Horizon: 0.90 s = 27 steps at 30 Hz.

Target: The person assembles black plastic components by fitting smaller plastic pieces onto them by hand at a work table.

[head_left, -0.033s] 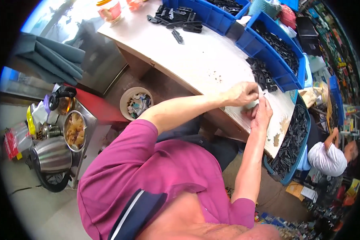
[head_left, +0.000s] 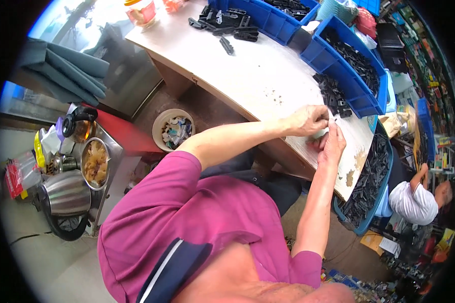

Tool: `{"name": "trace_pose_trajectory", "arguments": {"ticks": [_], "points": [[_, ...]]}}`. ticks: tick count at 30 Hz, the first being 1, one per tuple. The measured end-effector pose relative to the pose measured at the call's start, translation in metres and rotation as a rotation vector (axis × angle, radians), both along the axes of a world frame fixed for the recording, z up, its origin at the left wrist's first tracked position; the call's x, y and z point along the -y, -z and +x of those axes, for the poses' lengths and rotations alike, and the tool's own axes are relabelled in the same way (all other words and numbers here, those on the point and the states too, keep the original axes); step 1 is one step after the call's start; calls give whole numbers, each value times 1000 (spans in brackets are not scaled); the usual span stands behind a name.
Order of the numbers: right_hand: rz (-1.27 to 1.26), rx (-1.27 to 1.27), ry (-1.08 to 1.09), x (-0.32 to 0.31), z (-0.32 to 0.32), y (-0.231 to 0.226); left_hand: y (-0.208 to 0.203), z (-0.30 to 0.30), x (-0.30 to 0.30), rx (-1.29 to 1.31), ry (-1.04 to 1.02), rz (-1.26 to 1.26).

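Observation:
My left hand (head_left: pixel 310 120) and my right hand (head_left: pixel 331 145) meet above the near right part of the white worktable (head_left: pixel 227 76). Both are closed in a pinch, fingertips almost touching. Something small sits between them, with a tiny dark bit showing at the right fingertips; the fingers hide most of it. Just beyond my hands lies a pile of black plastic parts (head_left: pixel 332 96), against a blue bin (head_left: pixel 356 65) that holds many more of them. Farther off on the table, another heap of black parts (head_left: pixel 222 22) rests before a second blue bin (head_left: pixel 268 22).
A large tub of black parts (head_left: pixel 364 187) stands right of the table edge. Below the table's left side is a round waste bin (head_left: pixel 156 129). At left are a steel kettle (head_left: pixel 68 194) and a bowl of food (head_left: pixel 96 164). Another person (head_left: pixel 414 202) sits at far right.

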State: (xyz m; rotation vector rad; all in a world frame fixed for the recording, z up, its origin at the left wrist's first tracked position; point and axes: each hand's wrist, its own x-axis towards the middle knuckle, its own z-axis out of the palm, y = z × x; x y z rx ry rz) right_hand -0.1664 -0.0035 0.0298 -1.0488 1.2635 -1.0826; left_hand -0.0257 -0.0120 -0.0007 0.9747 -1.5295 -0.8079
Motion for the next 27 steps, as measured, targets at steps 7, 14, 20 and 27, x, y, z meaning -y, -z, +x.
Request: {"name": "trace_pose_trajectory", "arguments": {"ticks": [7,14,20,27], "points": [[-66,-49,-37,-5,1,5,-16,17,-16,285,102,23],[-68,-68,-203,-6,6,3,-16,32,-26,493,-128,-259],[-96,-116,-244,-12,9,6,-14,39,-28,509,-35,-106],[-13,68,-86,-24,17,-3,-14,171,-27,582,-908,-316]]}}
